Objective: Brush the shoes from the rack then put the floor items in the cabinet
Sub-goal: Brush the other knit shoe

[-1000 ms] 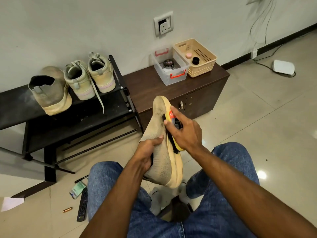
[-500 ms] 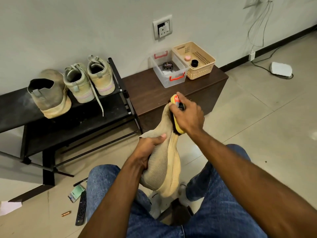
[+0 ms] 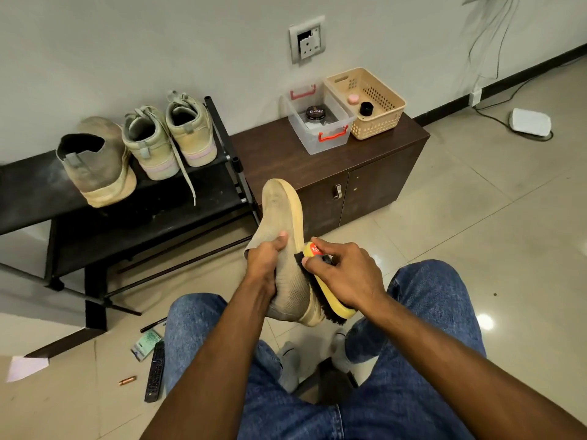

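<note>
Tan slip-on shoe (image 3: 287, 249) held over lap, toe up toward cabinet (image 3: 349, 173), heel down. Left hand (image 3: 263, 265) grip curled round upper; right hand (image 3: 344, 277) grip closed on yellow brush (image 3: 327, 293), bristles against sole edge, parallel to shoe's long axis.

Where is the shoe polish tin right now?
In the head view, upper centre-right: the polish tin lies inside the clear box on the cabinet, beside the beige basket.
</note>
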